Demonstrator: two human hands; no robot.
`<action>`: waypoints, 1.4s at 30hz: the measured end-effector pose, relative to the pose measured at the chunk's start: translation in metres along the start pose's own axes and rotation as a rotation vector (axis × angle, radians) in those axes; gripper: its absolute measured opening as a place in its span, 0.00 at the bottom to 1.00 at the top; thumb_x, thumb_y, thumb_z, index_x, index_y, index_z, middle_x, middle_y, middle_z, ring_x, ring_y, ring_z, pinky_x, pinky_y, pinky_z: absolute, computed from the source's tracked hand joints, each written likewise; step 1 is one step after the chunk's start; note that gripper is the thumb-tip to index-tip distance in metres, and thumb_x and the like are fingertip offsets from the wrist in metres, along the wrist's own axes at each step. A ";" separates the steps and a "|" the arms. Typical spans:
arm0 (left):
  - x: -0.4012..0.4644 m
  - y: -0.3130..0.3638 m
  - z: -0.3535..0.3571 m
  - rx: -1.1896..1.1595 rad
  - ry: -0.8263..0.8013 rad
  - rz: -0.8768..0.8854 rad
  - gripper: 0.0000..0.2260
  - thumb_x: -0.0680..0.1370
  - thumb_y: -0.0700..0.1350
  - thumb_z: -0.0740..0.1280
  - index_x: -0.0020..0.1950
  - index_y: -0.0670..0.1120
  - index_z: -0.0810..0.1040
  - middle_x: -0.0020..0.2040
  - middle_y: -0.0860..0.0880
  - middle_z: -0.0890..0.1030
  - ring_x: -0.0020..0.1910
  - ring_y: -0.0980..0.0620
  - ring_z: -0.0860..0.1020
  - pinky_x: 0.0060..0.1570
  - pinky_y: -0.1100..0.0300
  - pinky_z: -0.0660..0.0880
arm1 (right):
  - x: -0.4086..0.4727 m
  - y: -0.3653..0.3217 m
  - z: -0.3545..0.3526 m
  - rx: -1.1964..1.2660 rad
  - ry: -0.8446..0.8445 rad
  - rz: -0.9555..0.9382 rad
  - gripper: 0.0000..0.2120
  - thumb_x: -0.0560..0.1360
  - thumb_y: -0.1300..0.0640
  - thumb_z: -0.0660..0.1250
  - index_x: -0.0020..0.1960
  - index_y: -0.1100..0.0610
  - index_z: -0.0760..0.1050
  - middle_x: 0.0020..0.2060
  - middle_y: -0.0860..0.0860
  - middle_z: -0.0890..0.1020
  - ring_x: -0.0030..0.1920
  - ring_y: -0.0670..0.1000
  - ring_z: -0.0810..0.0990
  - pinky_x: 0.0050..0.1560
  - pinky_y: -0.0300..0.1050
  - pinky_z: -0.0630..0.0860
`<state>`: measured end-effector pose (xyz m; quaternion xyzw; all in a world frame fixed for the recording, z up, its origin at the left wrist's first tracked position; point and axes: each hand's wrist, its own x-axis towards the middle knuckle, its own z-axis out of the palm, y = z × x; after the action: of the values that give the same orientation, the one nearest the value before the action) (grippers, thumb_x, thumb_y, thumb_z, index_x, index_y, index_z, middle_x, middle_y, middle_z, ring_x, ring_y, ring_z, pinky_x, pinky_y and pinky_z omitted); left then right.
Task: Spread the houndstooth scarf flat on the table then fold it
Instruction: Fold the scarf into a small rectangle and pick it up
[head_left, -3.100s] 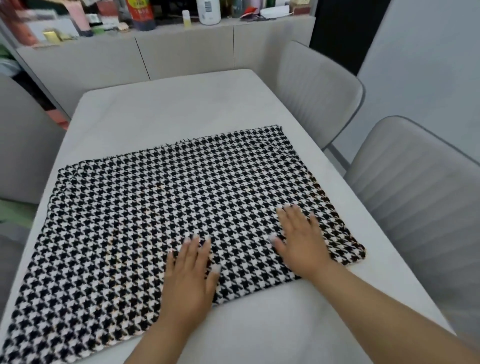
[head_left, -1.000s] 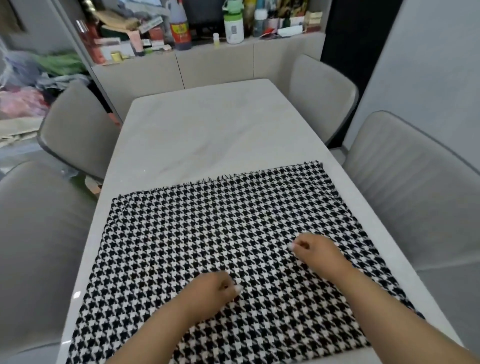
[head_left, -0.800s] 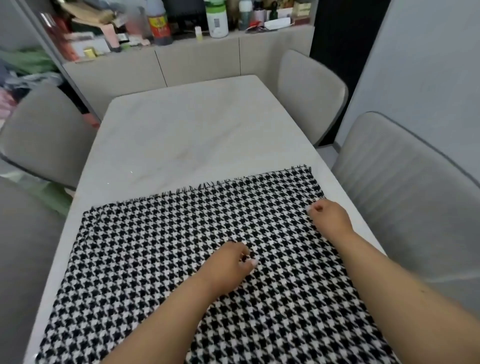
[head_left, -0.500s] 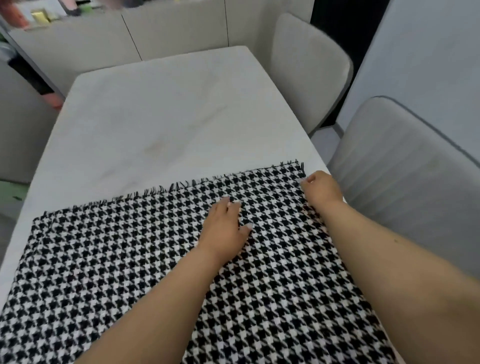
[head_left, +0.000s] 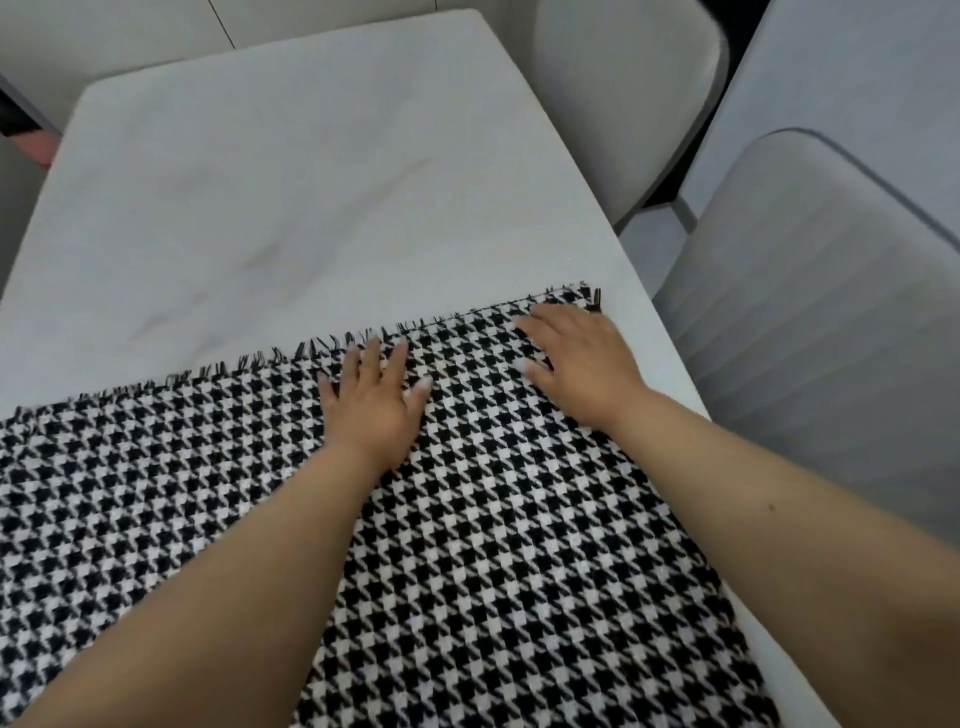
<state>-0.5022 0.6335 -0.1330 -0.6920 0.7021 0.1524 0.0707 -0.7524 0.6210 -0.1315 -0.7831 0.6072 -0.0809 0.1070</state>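
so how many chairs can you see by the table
2, both along the table's right side: the far chair and the near chair. Others may be out of frame.

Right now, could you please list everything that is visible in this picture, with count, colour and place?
houndstooth scarf: one, black and white, spread flat over the near part of the table, fringed edge on the far side
table: one, pale with faint marbling, centre of the view
chairs: two, light grey, along the right side of the table, one farther and one nearer
cabinet fronts: pale, beyond the far end of the table, only partly in view
left hand: one, fingers straight, lies flat on the scarf near the fringed edge
right hand: one, fingers straight, lies flat on the scarf by its far right corner
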 end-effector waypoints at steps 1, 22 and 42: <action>0.006 -0.002 -0.005 -0.011 -0.028 -0.019 0.29 0.80 0.64 0.40 0.79 0.57 0.42 0.80 0.48 0.43 0.79 0.46 0.40 0.74 0.39 0.39 | -0.004 0.006 0.006 -0.019 -0.076 0.017 0.25 0.81 0.41 0.51 0.76 0.46 0.56 0.77 0.48 0.57 0.77 0.51 0.52 0.74 0.52 0.48; -0.185 0.169 0.069 -0.180 -0.433 0.955 0.25 0.81 0.51 0.61 0.77 0.50 0.61 0.78 0.53 0.56 0.69 0.48 0.69 0.65 0.53 0.71 | -0.073 0.014 -0.043 0.374 -0.262 0.516 0.26 0.76 0.46 0.67 0.65 0.63 0.69 0.61 0.59 0.76 0.57 0.56 0.75 0.51 0.45 0.71; -0.213 0.149 0.042 -0.675 -0.344 0.226 0.25 0.78 0.55 0.65 0.27 0.45 0.61 0.27 0.49 0.64 0.25 0.53 0.63 0.29 0.58 0.61 | -0.078 -0.002 -0.038 0.612 -0.075 0.670 0.28 0.76 0.56 0.68 0.72 0.60 0.62 0.64 0.58 0.74 0.60 0.57 0.75 0.56 0.45 0.71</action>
<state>-0.6483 0.8482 -0.0893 -0.5590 0.6623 0.4952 -0.0614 -0.7793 0.6941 -0.0936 -0.4783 0.7711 -0.1890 0.3755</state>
